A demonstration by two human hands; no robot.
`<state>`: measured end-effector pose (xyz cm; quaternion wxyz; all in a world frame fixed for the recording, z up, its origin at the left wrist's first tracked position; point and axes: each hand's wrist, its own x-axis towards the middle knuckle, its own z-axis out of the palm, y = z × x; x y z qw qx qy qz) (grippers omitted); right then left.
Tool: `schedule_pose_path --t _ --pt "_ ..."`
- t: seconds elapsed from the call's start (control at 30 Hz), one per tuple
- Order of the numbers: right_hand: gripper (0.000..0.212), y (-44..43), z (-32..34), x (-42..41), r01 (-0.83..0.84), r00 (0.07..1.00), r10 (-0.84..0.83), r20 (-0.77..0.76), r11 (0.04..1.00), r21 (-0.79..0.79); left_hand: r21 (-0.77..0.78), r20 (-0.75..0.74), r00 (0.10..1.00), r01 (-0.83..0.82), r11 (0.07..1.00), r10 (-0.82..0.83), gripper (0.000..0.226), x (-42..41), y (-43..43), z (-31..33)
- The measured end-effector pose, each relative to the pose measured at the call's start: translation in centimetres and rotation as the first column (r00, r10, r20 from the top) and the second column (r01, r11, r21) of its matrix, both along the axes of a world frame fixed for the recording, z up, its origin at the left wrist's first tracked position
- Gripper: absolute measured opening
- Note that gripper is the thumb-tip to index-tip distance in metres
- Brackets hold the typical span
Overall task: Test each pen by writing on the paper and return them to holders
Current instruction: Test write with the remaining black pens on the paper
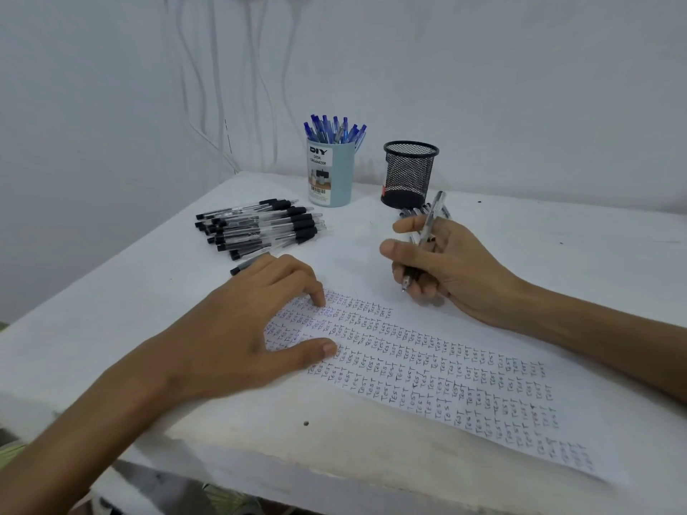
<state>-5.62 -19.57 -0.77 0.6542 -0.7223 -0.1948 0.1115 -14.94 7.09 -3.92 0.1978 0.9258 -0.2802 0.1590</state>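
Note:
A sheet of paper (438, 369) covered in rows of the word TEST lies on the white table. My left hand (238, 328) presses its left end flat with fingertips and thumb. My right hand (442, 265) grips a clear black-grip pen (427, 236), tip down just above the table beyond the paper's top edge. A pile of black pens (260, 226) lies at the back left. A light-blue holder (331, 172) holds several blue pens (334, 130). A black mesh holder (409, 174) stands to its right, looking empty.
A few more pens (412, 211) lie behind my right hand, at the foot of the mesh holder. One black pen (245, 265) lies just beyond my left fingers. The table's front edge (297, 466) is near me. White cables hang on the wall (208, 87).

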Motion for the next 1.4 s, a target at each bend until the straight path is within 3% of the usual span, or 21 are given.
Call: schedule_pose_path --t 0.07,0.13,0.3,0.37,0.43,0.53,0.73,0.87,0.93,1.03,1.1,1.17,1.27,1.4 --pt "0.032 0.3 0.4 0.1 0.045 0.997 -0.044 -0.064 0.999 0.016 0.005 0.004 1.0 0.003 1.0 -0.003 0.043 0.0 0.0 0.0" --pt "0.042 0.5 0.9 0.7 0.121 0.986 -0.12 -0.113 0.993 0.002 0.009 0.006 1.0 0.002 1.0 -0.002 0.043 0.0 0.0 0.0" --pt "0.049 0.4 1.9 3.4 0.131 0.991 -0.133 -0.015 0.987 -0.096 0.004 0.011 1.0 -0.002 1.0 0.002 0.044 0.0 0.0 0.0" --pt "0.046 0.1 2.4 4.6 0.133 0.989 -0.113 0.1 0.967 -0.219 0.001 0.009 1.0 0.0 1.0 0.0 0.043 0.0 0.0 0.0" --pt "0.043 0.0 3.2 5.6 0.209 0.956 -0.081 0.284 0.863 -0.46 -0.004 0.012 1.0 0.001 1.0 -0.001 0.043 0.0 -0.1 -0.1" --pt "0.042 0.6 3.9 6.7 0.349 0.883 0.045 0.468 0.605 -0.716 -0.003 0.017 1.0 0.001 1.0 -0.001 0.042 0.1 -0.1 -0.1" --pt "0.024 2.4 3.4 7.3 0.523 0.79 0.209 0.576 0.26 -0.812 -0.006 0.016 1.0 -0.003 1.0 0.003 0.042 0.0 0.0 -0.1" --pt "0.024 2.9 3.5 7.5 0.594 0.747 0.26 0.612 0.154 -0.79 -0.006 0.014 1.0 -0.006 1.0 0.006 0.041 0.0 0.0 -0.1" --pt "0.032 3.5 3.4 7.6 0.638 0.682 0.28 0.676 0.223 -0.737 -0.006 0.009 1.0 -0.005 1.0 0.005 0.041 0.0 0.0 0.0" --pt "0.025 5.5 3.1 7.3 0.555 0.541 0.383 0.749 0.506 -0.66 -0.001 0.01 1.0 -0.009 1.0 0.009 0.041 -0.1 -0.1 0.1" --pt "0.026 7.2 2.9 7.0 0.472 0.42 0.474 0.773 0.614 -0.633 -0.001 0.01 1.0 -0.013 1.0 0.013 0.041 -0.1 -0.1 0.1" --pt "0.031 8.8 2.5 7.0 0.424 0.337 0.531 0.778 0.652 -0.629 -0.001 0.008 1.0 -0.016 1.0 0.016 0.042 -0.1 -0.1 0.1" --pt "0.032 10.5 1.7 7.6 0.428 0.269 0.589 0.762 0.636 -0.642 -0.004 0.002 1.0 -0.015 1.0 0.015 0.041 -0.2 -0.1 0.1" --pt "0.028 10.7 1.0 7.7 0.422 0.183 0.551 0.814 0.704 -0.572 0.004 0.0 1.0 -0.02 1.0 0.02 0.041 -0.2 -0.1 0.1"
